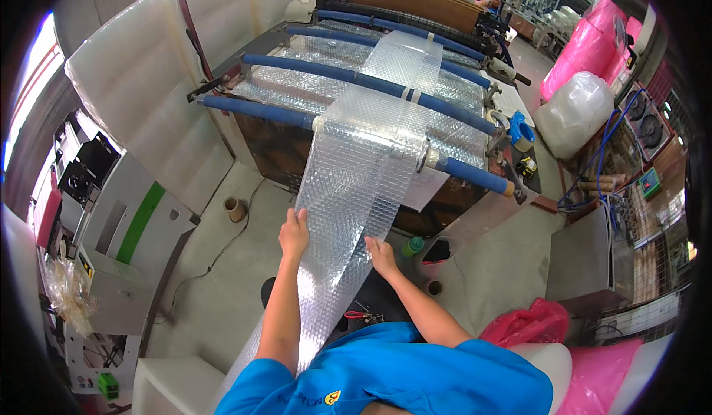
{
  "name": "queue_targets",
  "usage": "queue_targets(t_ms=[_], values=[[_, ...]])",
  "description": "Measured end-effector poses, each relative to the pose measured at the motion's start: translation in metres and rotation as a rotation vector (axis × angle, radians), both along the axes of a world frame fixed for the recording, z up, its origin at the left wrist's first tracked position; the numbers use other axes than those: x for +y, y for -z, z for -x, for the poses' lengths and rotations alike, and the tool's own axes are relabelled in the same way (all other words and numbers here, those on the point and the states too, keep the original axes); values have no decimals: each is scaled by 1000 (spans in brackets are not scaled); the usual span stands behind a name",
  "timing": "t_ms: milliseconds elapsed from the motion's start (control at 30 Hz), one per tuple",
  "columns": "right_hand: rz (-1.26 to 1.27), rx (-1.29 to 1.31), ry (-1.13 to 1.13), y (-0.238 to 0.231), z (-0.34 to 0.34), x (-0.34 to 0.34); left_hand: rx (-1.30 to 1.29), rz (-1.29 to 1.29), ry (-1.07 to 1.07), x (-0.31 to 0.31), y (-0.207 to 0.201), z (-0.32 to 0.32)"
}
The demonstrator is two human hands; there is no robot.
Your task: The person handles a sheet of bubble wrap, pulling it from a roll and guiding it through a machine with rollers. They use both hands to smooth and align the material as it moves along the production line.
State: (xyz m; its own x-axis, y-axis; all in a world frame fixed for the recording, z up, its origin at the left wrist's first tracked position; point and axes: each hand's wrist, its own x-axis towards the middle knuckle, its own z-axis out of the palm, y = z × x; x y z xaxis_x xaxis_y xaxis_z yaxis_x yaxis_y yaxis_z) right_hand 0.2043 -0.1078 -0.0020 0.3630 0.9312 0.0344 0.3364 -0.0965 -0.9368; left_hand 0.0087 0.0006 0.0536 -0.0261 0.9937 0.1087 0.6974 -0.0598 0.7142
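Holding a long strip of clear bubble wrap (356, 192) by its two side edges, a person in a bright blue shirt stands at a roller machine. The left hand (294, 233) pinches the strip's left edge, fingers curled round it in a closed grip. The right hand (381, 255) lies against the right edge, its fingers apparently folded over the film, though how firmly it clasps cannot be told for sure.

From the hands the strip rises forward, over a blue padded roller (475, 175) at the machine's near edge, then across two more blue rollers (356, 77) toward the far edge, where it disappears under a wooden cover. Behind the hands the same strip runs down past the person's left side toward the concrete floor (222, 296).

Judging from this, the film is already threaded across all the rollers and a good length has been drawn off; the strip remains uncut and joined to the machine, so drawing and cutting seem left to do.

Nearby on the floor sit a cardboard core (236, 209), a green bottle (412, 246) and red-handled pliers (357, 314). A grey cabinet (133, 222) stands to the left; pink film rolls (586, 51) stand to the far right.
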Motion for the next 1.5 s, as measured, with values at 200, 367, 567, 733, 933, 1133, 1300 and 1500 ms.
queue_targets(t_ms=[200, 367, 567, 733, 933, 1133, 1300, 1500], values=[[25, -27, 91, 0, -4, 8, -18, -56, -3, 13, 23, -15], [17, -4, 138, 3, 5, 3, -44, -106, -35, 9, 17, -16], [47, 6, 125, -3, 3, 4, -125, -59, 8, 10, 31, -8], [51, 45, 144, -4, 4, 4, -129, -136, 8, -1, 23, -11], [91, 15, 134, -3, 1, 4, -148, -69, 5, 1, 22, -12], [110, 45, 131, -13, 2, 4, -188, -80, 11, 1, 23, -11], [79, 18, 134, 3, 0, 5, -165, -73, 6, 5, 29, -12], [134, 88, 143, 17, -3, 1, -156, -60, 8, -5, 26, -16]])
